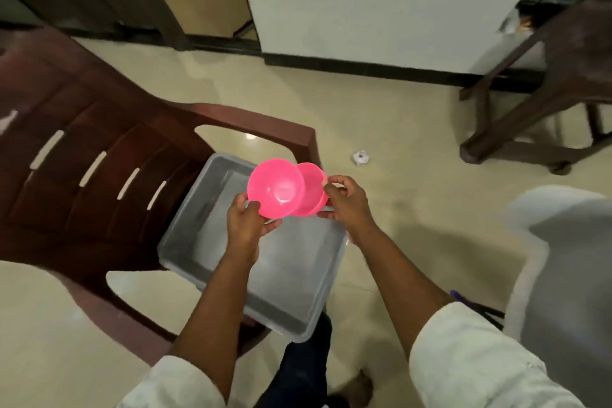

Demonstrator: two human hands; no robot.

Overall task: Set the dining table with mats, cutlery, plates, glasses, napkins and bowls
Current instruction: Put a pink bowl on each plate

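Observation:
Two pink plastic bowls are held above a grey plastic tub (291, 305) that sits on a brown plastic chair (82, 156). My left hand (246, 222) grips the rim of the left pink bowl (276, 187), which tilts so that its inside faces me. My right hand (346, 200) pinches the edge of the right pink bowl (311, 180), partly hidden behind the left one. The two bowls touch or overlap in the middle. The tub looks empty inside.
A dark wooden table leg and frame (516, 129) stand at the right. A white cloth-covered edge (563, 262) lies at the lower right. A crumpled white scrap (360, 157) is on the beige tiled floor. A white wall panel (381, 3) stands behind.

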